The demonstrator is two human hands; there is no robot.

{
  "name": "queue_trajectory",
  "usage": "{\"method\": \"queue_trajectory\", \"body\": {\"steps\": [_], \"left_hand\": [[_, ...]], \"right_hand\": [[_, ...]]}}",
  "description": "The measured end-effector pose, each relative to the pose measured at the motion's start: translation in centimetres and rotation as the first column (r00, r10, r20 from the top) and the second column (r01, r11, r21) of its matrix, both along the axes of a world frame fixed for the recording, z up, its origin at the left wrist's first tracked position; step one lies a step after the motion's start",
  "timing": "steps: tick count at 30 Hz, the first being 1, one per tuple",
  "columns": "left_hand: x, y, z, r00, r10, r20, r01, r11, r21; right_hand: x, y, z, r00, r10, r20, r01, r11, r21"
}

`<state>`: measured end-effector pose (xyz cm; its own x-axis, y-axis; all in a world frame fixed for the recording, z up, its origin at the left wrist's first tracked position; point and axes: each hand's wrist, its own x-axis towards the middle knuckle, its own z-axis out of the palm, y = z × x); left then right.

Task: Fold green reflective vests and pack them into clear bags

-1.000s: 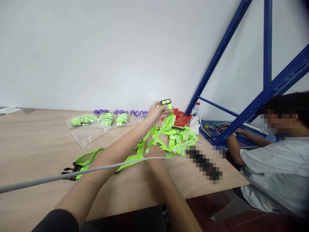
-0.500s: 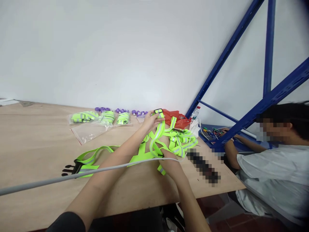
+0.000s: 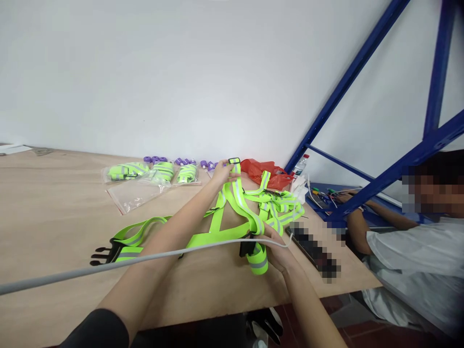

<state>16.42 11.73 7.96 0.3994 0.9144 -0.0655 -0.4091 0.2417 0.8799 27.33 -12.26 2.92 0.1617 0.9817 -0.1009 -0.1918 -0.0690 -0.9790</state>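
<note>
A neon-green reflective strap harness [image 3: 217, 227] lies spread over the wooden table [image 3: 54, 212]. My left hand [image 3: 222, 173] reaches far across and pinches one end of a strap, near its small black slider. My right hand [image 3: 277, 249] is closed on the other end of that strap, by a black buckle, near the table's front edge. The strap runs taut between the two hands. Another black buckle [image 3: 105, 251] lies at the harness's left end.
Several bagged green harnesses [image 3: 155, 174], an empty clear bag [image 3: 132, 195], and purple pieces [image 3: 181, 161] sit near the wall. A red bag [image 3: 264, 173] lies at the back. Another person [image 3: 409, 232] sits at right under a blue rack [image 3: 362, 63]. A grey cable [image 3: 108, 263] crosses my arms.
My left hand has lowered its strap end toward the table. My right hand has drawn the other end toward me and to the right, stretching the strap out.
</note>
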Motion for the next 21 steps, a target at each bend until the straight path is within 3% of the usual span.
{"method": "queue_trajectory", "body": {"steps": [6,11,16,21], "left_hand": [[0.5,0.9,-4.9,0.979,-0.089,-0.183,0.071,0.992,-0.105],[1.3,1.2,-7.0,0.956,-0.078,-0.281,0.060,0.996,-0.072],[0.5,1.5,-6.9,0.909,-0.013,-0.416,0.046,0.997,0.069],[-1.7,0.3,-4.1,0.831,0.036,-0.556,0.122,0.962,0.245]], "right_hand": [[-0.4,-0.3,0.4,0.996,0.069,0.048,-0.069,0.998,0.007],[-0.2,-0.4,-0.3,0.984,0.142,0.111,-0.146,0.989,0.023],[0.1,-0.4,-1.2,0.982,0.173,0.076,-0.176,0.984,0.027],[0.3,-0.1,-2.0,0.993,0.096,0.063,-0.098,0.995,0.018]]}}
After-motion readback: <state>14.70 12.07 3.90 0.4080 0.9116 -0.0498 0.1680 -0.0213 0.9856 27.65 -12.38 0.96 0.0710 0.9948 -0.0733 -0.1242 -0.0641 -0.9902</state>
